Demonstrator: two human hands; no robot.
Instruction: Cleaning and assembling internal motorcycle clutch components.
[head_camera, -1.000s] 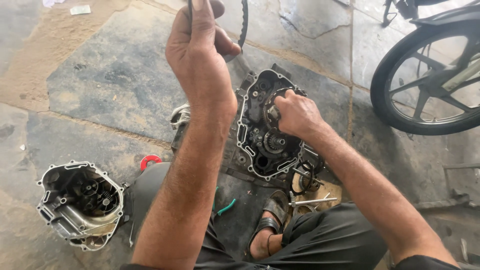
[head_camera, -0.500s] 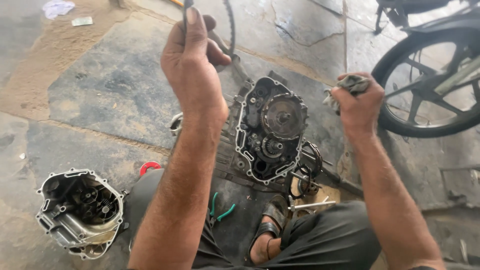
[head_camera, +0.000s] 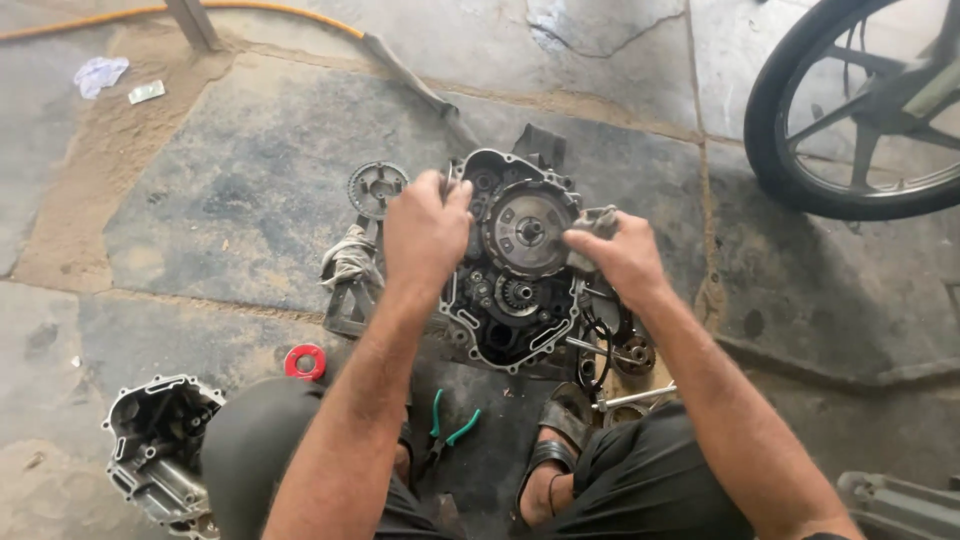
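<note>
Both hands have come down since a moment ago: the left hand (head_camera: 425, 228), which was raised high with a thin strip in its fingers, now sits low on the upper left edge of the open engine case (head_camera: 510, 265), and the right hand (head_camera: 620, 258), which was held out toward the motorcycle wheel (head_camera: 850, 110), has come back to the case's right rim. The left hand's fingers are curled over the rim near the clutch assembly (head_camera: 528, 228); whether they pinch anything small there I cannot tell. The right hand is closed around a small greyish metal part (head_camera: 598, 224), pressing it near the clutch's right side.

The case lies flat on the stone floor (head_camera: 230, 200) between the person's knees, its open face up. It looks like cast metal, heavy and stiff, so I judge it will stay put under hand pressure and is best steadied by its thick outer rim, not by the gears inside. Everything looks oily, so a grip would likely slip; the small part seems to want a firm whole-finger hold.

Close by are a loose sprocket-like gear (head_camera: 377, 187) and a rag (head_camera: 352, 262) to the left, a red ring (head_camera: 305, 361), green-handled pliers (head_camera: 447, 430) by the sandalled foot (head_camera: 552, 455), and a detached engine cover (head_camera: 160, 455) at lower left.
</note>
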